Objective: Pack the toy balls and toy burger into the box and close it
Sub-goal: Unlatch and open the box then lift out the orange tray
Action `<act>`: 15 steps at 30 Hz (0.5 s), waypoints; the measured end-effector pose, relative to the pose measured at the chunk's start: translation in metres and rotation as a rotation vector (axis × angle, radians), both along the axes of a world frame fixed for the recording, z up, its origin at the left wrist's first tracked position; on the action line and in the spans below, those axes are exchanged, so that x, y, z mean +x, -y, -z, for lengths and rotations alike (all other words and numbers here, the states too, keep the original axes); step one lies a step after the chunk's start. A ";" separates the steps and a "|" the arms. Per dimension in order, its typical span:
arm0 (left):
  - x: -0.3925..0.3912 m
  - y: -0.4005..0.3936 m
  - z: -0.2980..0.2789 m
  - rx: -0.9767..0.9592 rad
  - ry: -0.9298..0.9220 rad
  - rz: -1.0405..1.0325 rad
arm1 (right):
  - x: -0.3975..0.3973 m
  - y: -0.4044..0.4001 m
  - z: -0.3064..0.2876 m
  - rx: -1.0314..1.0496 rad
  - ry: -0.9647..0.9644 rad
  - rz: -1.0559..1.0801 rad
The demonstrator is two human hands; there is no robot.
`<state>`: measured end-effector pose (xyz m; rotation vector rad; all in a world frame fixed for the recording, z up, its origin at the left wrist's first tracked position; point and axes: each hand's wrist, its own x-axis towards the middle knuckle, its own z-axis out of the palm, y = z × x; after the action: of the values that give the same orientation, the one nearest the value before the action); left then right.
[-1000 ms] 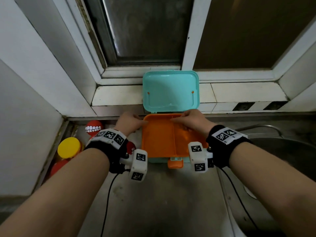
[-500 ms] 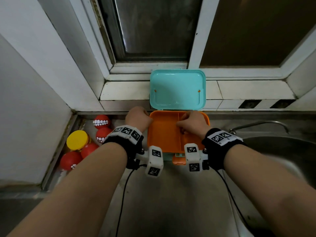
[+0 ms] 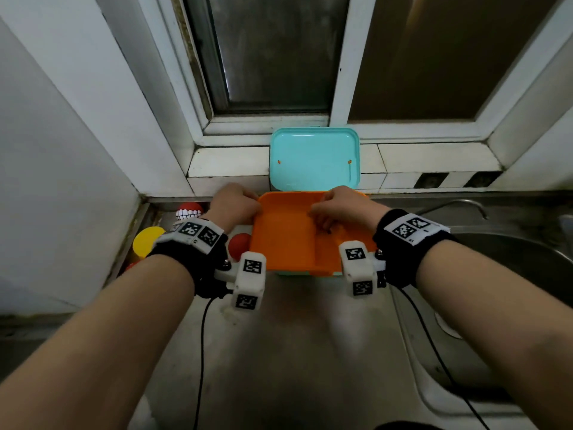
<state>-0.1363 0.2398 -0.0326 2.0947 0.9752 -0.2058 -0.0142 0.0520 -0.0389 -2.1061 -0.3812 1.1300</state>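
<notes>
From the head view I saw the box [image 3: 293, 274] on the steel counter [image 3: 279, 352], its teal lid [image 3: 313, 159] standing open and leaning back against the tiled sill [image 3: 228, 156] under the window [image 3: 273, 54]. An orange tray [image 3: 285, 240] sat over the box, tilted, so only a thin teal strip of the box showed under its near edge. My left hand [image 3: 235, 206] gripped the tray's far left corner, fingers curled tight over the rim. My right hand [image 3: 344, 206] was on the tray's middle divider toward the far edge, fingers bent and pinching down onto it. Both wrists wore black bands with white marker blocks, and a cable ran from each toward me. Left of the box, near the wall, I could see a red ball [image 3: 189, 211] with printed teeth just beyond my left wrist, and another ball [image 3: 239, 245] touching or just beside the tray's left side, partly hidden by the wrist block. The burger [image 3: 147, 243] showed as a yellow disc farther left, near the counter's raised edge; a scrap of red below it I could not identify. A sink [image 3: 508, 274] lay to the right, with a thin tap [image 3: 455, 204] arching over it
</notes>
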 end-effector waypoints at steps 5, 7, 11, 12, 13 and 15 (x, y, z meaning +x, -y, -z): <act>-0.007 -0.032 0.009 -0.049 -0.075 -0.042 | 0.014 -0.022 0.004 0.224 0.123 0.064; -0.006 -0.040 0.009 -0.034 -0.093 -0.031 | 0.021 -0.031 0.005 0.073 0.229 -0.086; -0.014 -0.058 0.006 -0.019 -0.101 -0.051 | 0.017 -0.044 0.010 -0.070 0.185 -0.210; -0.018 -0.061 0.004 -0.011 -0.105 -0.049 | 0.014 -0.046 0.011 -0.069 0.183 -0.208; -0.020 -0.064 0.003 -0.006 -0.106 -0.048 | 0.011 -0.049 0.011 -0.065 0.201 -0.215; -0.020 -0.069 -0.001 0.016 -0.112 -0.042 | 0.008 -0.052 0.007 -0.047 0.247 -0.222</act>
<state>-0.1559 0.3089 -0.0318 2.0931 1.0896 -0.2971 -0.0058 0.1041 -0.0463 -2.2955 -0.7255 1.0091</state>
